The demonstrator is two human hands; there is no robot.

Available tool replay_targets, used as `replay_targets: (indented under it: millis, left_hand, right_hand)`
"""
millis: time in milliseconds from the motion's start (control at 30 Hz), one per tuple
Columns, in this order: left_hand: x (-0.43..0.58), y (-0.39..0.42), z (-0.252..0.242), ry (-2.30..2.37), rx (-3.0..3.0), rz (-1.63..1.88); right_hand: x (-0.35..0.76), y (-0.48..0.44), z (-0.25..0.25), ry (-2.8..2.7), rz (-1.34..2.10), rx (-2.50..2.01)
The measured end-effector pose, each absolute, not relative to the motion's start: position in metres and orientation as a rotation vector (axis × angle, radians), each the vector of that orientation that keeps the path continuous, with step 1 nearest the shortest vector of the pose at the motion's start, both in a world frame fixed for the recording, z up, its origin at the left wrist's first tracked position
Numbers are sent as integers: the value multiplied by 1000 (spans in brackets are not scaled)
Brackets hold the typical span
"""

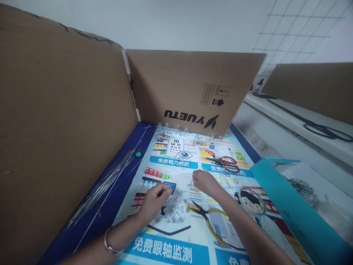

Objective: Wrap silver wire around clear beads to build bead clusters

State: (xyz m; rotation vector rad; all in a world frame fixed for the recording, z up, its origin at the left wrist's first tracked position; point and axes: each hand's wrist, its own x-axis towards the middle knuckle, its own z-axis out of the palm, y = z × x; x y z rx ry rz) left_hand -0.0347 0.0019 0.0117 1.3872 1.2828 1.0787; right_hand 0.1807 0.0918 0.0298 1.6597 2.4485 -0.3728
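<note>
My left hand (154,200) is closed in a pinch, thumb against fingers, above the printed sheet; what it grips, if anything, is too small to make out. Ahead and to the right, my right hand (205,182) is curled shut, its fingertips turned away from view. A faint thin line runs close to its fingers, but I cannot tell whether it is held. Just beside my left hand lies a small heap of bent, shiny wire pieces (175,211). Yellow-handled pliers (206,219), jaws apart, rest below my right forearm.
Red-handled scissors (227,163) and a clear round ring-like object (251,201) lie on the sheet. Straight wires (106,184) line the left edge near a green piece (138,154). Cardboard walls (190,84) stand behind and left. A turquoise box (292,206) stands right.
</note>
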Motion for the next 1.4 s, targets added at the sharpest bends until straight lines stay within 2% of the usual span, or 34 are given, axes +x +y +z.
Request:
replay_targets:
  millis: [433, 867, 1100, 1400]
  left_hand:
    - [-36, 2, 4, 1285, 1392, 1071]
    - [-35, 2, 10, 1284, 1407, 1068]
    - [-35, 1, 10, 1268, 1393, 1081]
    - [-35, 1, 13, 1277, 1399, 1081]
  right_hand:
    - [212, 101, 29, 2518, -602, 1605]
    - [184, 83, 26, 2390, -492, 1810]
    - [187, 81, 30, 2509, -520, 1756]
    - [197, 85, 30, 2601, -736, 1738]
